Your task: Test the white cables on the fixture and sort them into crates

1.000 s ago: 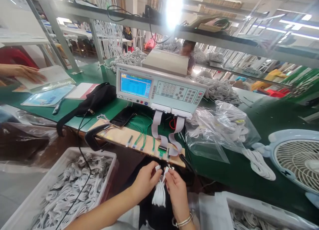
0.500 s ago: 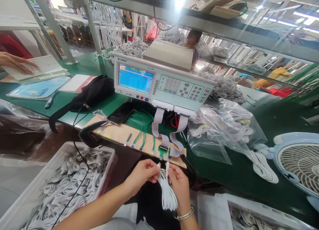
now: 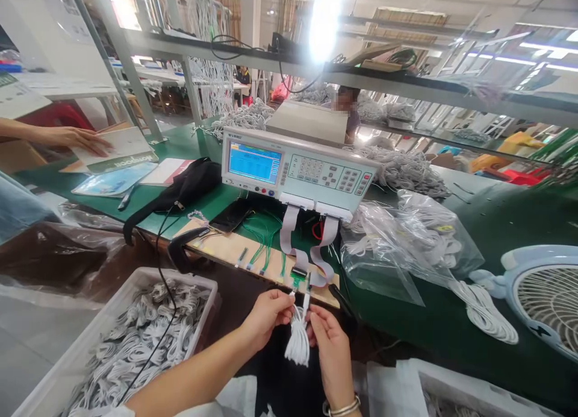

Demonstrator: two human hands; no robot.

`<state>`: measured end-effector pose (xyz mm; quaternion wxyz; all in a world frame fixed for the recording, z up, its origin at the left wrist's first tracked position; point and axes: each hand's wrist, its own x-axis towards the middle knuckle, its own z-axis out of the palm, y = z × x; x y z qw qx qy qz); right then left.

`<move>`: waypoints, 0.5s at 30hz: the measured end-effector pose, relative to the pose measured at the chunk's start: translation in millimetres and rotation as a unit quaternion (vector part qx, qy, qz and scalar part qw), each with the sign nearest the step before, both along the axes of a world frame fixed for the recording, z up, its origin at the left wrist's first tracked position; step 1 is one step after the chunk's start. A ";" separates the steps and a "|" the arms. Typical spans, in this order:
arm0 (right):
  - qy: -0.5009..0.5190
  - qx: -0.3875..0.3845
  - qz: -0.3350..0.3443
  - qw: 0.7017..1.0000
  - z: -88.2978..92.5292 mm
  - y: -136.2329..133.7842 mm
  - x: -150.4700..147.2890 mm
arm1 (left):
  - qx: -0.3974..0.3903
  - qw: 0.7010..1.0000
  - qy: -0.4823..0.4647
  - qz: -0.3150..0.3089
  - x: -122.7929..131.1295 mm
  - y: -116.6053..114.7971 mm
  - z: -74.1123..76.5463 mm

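White coiled cable bundle (image 3: 298, 340): hangs between both hands at 6 o'clock of the frame, just below the near edge of the wooden test board (image 3: 253, 255). Its two plug ends are raised toward the small green connector fixture (image 3: 295, 278) at 12 o'clock of the bundle; whether either plug has entered a socket cannot be made out.

Left hand (image 3: 267, 314): fingers pinched shut on one plug end. Right hand (image 3: 329, 338): closed on the other end, with the coil dangling between the two.

Handling, judged: light, limp, smooth-jacketed; the loops would swing and slip if held by the coil. Best held at the rigid plug housings, as both hands do here; the plug tips look like the fragile part.

Outward: grey ribbon cables (image 3: 287, 231) run from the board up to the cable tester (image 3: 298, 170) at 12 o'clock, its blue screen lit. White crate of cable bundles (image 3: 135, 338) at 9 o'clock. Clear bags of cables (image 3: 406, 236) at 2 o'clock on the green worktop (image 3: 474, 212). Fan (image 3: 544, 296) at 3 o'clock, cut off by the frame edge. Another person's hand (image 3: 79, 138) rests on a booklet at 10 o'clock.

Unclear: screen text unreadable; second crate at 5 o'clock mostly cropped; overhead lamp glare washes out the shelf.
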<state>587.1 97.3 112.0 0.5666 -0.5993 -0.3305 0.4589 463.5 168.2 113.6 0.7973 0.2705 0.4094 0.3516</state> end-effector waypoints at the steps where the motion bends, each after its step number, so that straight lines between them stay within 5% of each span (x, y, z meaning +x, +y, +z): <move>1: 0.007 -0.001 0.000 1.000 -0.1 -0.7 -0.1 | -0.003 1.000 0.000 -0.008 -0.3 0.5 0.8; 11: 0.079 -0.007 -0.038 0.996 1.7 -0.1 -5.9 | -0.020 0.997 -0.046 0.064 9.0 -10.5 1.7; 15: 0.164 -0.022 -0.055 0.985 2.9 3.7 -6.8 | -0.003 0.999 -0.039 0.007 3.1 -3.5 2.4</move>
